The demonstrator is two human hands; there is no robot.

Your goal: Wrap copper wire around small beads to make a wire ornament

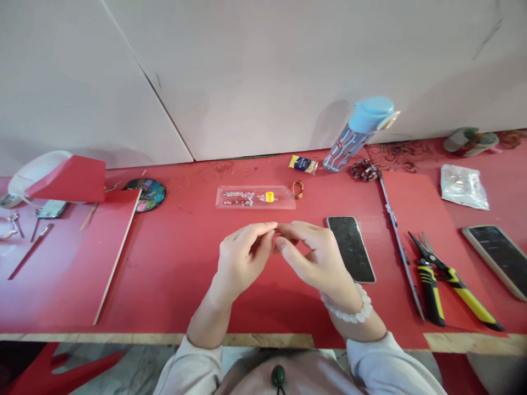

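Observation:
My left hand [244, 253] and my right hand [309, 253] meet over the table, fingertips pinched together. Between them shows a thin red thread [277, 235], mostly covered by the fingers. A fine red strand also trails down past my left forearm and sleeve. Just beyond the hands lies a clear shallow plastic tray [288, 206] with small pale and reddish beads [239, 196] and a yellow cap [269, 197] in it. An orange-brown cord ring [297, 189] rests at the tray's right end. A white bead bracelet [349, 311] circles my right wrist.
A dark-screened phone [351, 248] lies beside my right hand. Farther right are yellow-black shears [444, 280] on a red board, another phone [498, 258] and a plastic bag [464, 186]. A blue-lidded bottle [349, 137] stands behind. Left, a red board [111, 252] lies near a dark round dish [150, 195].

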